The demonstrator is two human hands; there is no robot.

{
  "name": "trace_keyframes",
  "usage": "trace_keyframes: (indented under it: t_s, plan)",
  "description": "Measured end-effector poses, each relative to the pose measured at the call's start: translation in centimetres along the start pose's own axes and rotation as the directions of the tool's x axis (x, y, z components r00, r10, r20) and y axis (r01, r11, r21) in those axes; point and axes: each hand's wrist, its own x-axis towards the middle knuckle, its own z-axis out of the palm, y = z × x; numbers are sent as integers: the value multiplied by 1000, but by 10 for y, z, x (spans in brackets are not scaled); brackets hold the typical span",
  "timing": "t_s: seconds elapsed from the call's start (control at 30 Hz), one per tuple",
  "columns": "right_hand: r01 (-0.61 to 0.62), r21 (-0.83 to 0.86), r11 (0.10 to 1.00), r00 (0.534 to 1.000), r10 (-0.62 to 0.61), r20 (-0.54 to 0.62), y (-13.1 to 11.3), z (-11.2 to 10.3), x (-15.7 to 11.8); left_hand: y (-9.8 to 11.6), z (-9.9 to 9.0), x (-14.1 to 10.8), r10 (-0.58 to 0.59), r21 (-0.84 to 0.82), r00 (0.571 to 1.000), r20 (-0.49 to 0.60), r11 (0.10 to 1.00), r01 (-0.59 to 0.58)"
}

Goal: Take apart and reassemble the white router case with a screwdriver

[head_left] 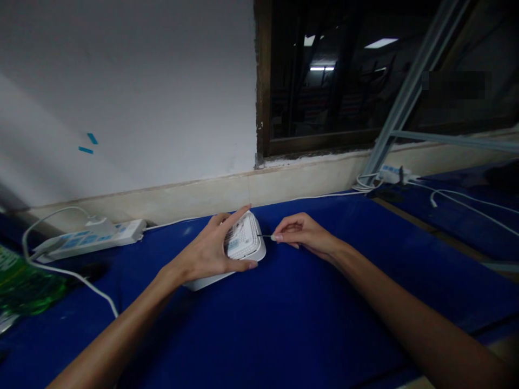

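Observation:
A white box-shaped electronic device (247,241) with rounded corners, vent holes and a label lies on the blue tabletop. My left hand (211,246) grips it from the left, the thumb along the near side and the fingers over the far side, hiding part of its top. Close to the device's right edge, my right hand (298,231) pinches a thin dark pin-like piece (265,235) between thumb and fingertips. That piece reaches the device's edge; whether its tip is inside an opening I cannot tell. A small pale end shows at my right fingertips.
A white power strip (95,240) with a plug and cable lies at the left by the wall. Below it is a green plastic bottle (28,283). Another power strip (393,174) with loose cables lies at the back right, beside a metal frame post (405,102).

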Motion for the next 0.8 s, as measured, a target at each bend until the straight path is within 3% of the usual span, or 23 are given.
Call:
trace_keyframes:
  t_s: [0.1,0.2,0.4,0.6,0.8]
  plan:
    - [-21,-13,1000,999,22,41,-4,-3,-1,1,-1,-2,9,5,1000,15,1000,-9]
    - [-42,-132,990,993,57,107,-10,-15,-4,3,1,-4,20,17,998,61,1000,-21]
    - [-28,-325,945,997,49,55,-10,-28,-4,13,6,-7,39,96,990,139,994,-53]
    - [2,-358,934,996,29,81,-7,-27,-3,16,9,-8,49,128,987,153,989,-69]
    - [123,-598,792,990,-60,124,-14,-23,-9,15,17,-8,59,141,980,192,986,-87]
